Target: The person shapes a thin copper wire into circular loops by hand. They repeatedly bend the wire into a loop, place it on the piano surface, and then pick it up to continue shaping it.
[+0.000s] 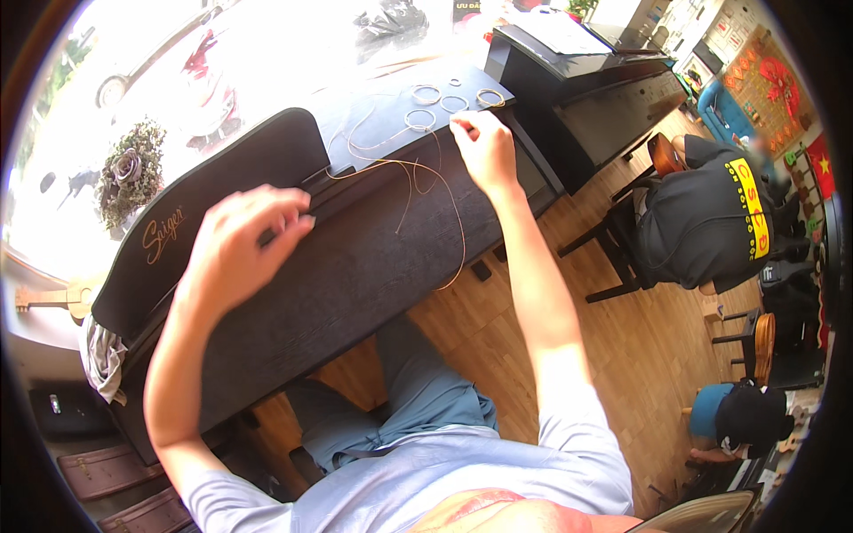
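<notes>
My left hand [249, 244] hovers over the dark piano-like desk [293, 302], beside its raised black panel [267, 155], fingers loosely curved and apart, holding nothing visible. My right hand [482, 153] is pinched near several coiled strings [420, 119] lying on a thin dark top surface [391, 93]; whether it grips a string is hidden. Loose golden strands [463, 240] trail from that surface down over the dark front.
Another black piano [577, 107] stands at upper right. Two other people [702, 222] [737, 417] sit on the right, near chairs [609, 258]. A dried flower bouquet [131, 173], a small guitar [53, 300] and a crumpled cloth [104, 355] are at left.
</notes>
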Demonstrator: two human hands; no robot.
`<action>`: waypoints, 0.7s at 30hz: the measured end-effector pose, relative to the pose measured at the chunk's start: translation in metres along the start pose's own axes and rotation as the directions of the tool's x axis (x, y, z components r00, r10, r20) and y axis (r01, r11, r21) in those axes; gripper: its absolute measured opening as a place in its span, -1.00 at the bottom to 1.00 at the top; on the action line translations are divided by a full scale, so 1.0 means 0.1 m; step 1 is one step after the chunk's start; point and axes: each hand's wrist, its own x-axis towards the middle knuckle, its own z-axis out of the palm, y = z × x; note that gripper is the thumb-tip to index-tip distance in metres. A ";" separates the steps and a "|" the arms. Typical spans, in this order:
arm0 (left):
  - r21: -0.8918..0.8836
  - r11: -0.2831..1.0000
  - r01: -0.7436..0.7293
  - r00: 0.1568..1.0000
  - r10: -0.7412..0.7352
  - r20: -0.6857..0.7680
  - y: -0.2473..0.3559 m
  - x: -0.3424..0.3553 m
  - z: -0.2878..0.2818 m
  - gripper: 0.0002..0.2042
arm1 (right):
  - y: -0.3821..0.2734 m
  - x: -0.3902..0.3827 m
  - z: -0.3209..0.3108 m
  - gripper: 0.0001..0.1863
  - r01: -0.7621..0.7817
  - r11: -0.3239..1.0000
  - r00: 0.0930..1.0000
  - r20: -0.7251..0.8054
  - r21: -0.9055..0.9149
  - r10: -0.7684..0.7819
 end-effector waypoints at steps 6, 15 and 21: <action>-0.456 0.744 0.489 0.808 -0.583 -0.086 0.13 -1.58 0.66 -0.86 | 0.29 0.56 0.21 -0.81 -0.062 0.965 0.995 0.063 -0.256 0.081; -0.689 0.517 0.509 0.388 -0.852 -0.352 0.11 -2.33 1.49 -0.86 | 0.18 0.97 0.79 -0.69 0.012 0.915 0.902 0.399 -0.403 0.164; -0.625 0.531 0.573 0.440 -0.842 -0.312 0.08 -2.32 1.42 -0.85 | 0.26 1.19 0.89 -0.61 -0.104 0.886 0.876 0.380 -0.452 0.296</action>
